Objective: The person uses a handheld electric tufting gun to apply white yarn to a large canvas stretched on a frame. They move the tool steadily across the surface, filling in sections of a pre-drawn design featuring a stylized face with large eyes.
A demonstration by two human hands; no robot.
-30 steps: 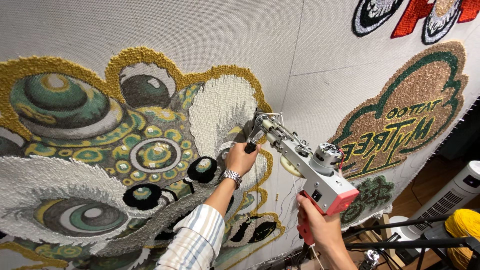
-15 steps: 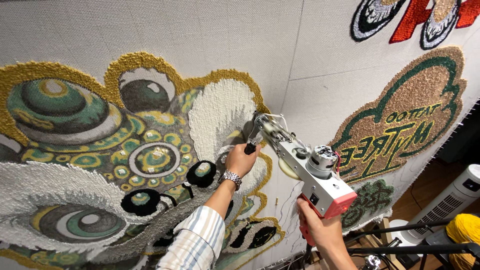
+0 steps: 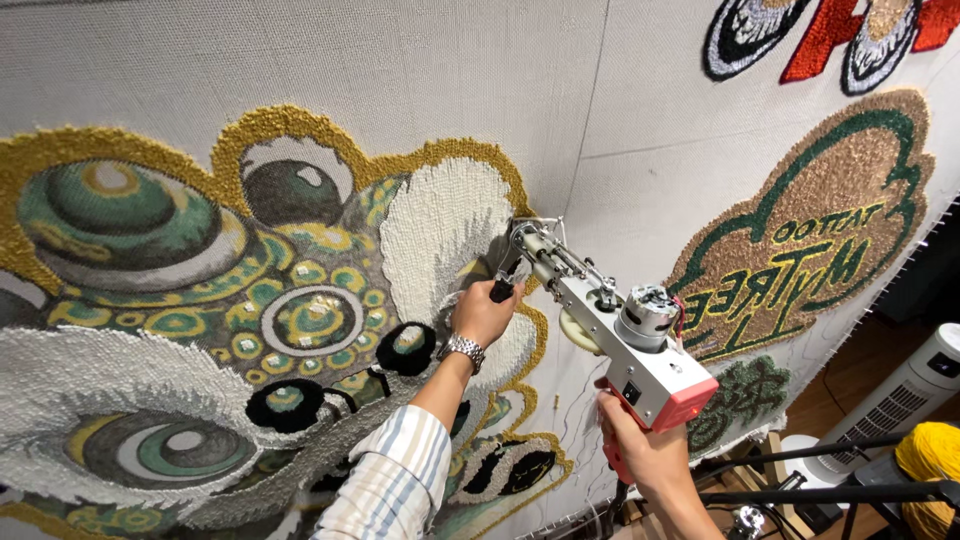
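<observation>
Two hands on tufting gun [image 3: 610, 335], nose pressed against stretched cloth [image 3: 620, 120] beside white pile of big lion design [image 3: 300, 320]. Gun looks rigid, fairly heavy (motor on top); best held at both handles. Right hand [image 3: 640, 450] wrapped around red grip, left hand [image 3: 483, 312] fingers curled on black front handle.

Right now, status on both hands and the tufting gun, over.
Left hand grips the front handle, right hand the red rear grip. Tufting gun tip against the backing cloth beside the white tufted patch. Nothing blocking.
</observation>
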